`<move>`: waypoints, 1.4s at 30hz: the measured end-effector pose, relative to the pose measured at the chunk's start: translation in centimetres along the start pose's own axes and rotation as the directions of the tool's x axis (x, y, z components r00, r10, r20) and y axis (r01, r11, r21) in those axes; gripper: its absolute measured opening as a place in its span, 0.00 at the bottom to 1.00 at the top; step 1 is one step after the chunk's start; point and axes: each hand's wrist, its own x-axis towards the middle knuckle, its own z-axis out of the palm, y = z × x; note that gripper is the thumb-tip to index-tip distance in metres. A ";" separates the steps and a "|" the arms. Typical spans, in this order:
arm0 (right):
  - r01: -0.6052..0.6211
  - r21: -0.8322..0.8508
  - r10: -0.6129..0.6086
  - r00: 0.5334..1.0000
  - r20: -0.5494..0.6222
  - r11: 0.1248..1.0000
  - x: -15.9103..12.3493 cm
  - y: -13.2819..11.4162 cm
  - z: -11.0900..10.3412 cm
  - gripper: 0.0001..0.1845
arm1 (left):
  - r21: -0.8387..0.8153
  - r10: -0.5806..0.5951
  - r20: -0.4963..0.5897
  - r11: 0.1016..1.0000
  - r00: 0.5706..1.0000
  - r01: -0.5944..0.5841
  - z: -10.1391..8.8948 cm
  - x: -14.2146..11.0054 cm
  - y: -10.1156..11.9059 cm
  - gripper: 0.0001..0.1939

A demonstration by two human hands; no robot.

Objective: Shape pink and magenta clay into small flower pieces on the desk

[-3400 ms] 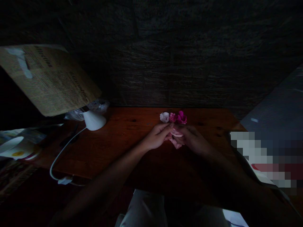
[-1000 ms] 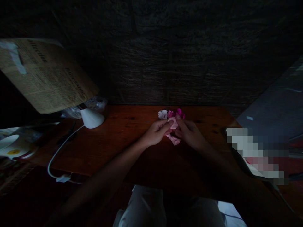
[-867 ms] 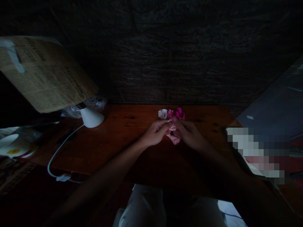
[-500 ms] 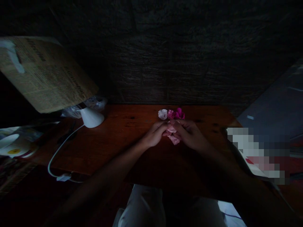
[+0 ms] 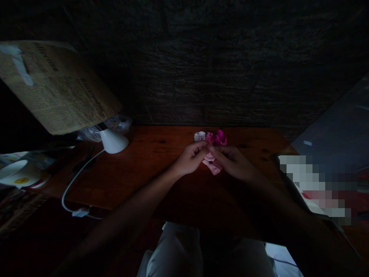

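Above the wooden table, both of my hands meet over a light pink flower that looks made of paper or cloth. My left hand pinches its upper part between thumb and fingers. From the other side my right hand grips the same piece, thumb close to the left fingertips. Its lower petals stick out below the fingers; the upper part is partly covered. Just behind my hands lie a white flower, a pink flower and a magenta flower.
On the left stands a lamp with a white base and newspaper-print shade; its cable hangs off the front edge. A white cup is at far left. A dark stone wall rises behind. Pixelated papers lie at right.
The fingers of both hands have shifted upward and closer together on the light pink flower. The whole view has moved slightly.
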 end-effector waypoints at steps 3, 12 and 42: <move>0.010 -0.019 -0.010 1.000 0.023 1.000 0.0 0.0 0.0 0.30 | 0.044 -0.003 -0.046 0.999 0.999 0.005 -0.1 -0.1 0.1 0.15; -0.030 0.210 0.012 0.996 0.084 0.977 0.2 1.3 -0.1 0.23 | -0.115 -0.074 -0.099 0.991 0.992 0.062 0.7 -0.1 0.3 0.14; -0.024 -0.035 0.025 0.999 0.040 0.999 0.0 0.3 -0.4 0.20 | -0.024 -0.018 0.026 1.000 0.999 0.018 -0.3 -0.1 0.4 0.22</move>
